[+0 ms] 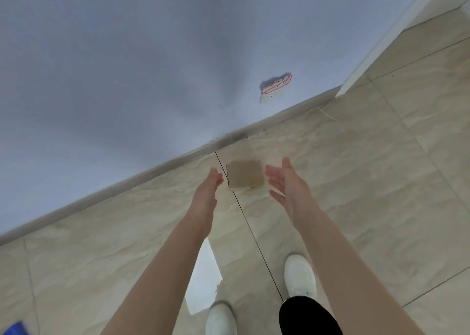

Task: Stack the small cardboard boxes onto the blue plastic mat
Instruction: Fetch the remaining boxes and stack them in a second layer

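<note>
A blurred blue patch [15, 328] peeks in at bottom left, well apart. Left hand [207, 187] out, grip wide, fingers straight, just beside the small cardboard box [245, 174], which lies flat on the tiled floor [356, 182] near the wall [127, 80]. Right hand [287, 182] flanks the other side, grip wide, holding nothing.

The box [245, 174] is plain brown cardboard, matt and unprinted on the face I can see; the floor [381, 156] is beige tile with a wavy marbled pattern, glossy enough to mirror a bright patch of light; the wall [127, 54] is pale paint, flat and matt; my shoes [299, 275] look smooth and white; my trouser leg [305, 317] is black matt cloth; the blue mat [15, 328] is too blurred to judge.
</note>
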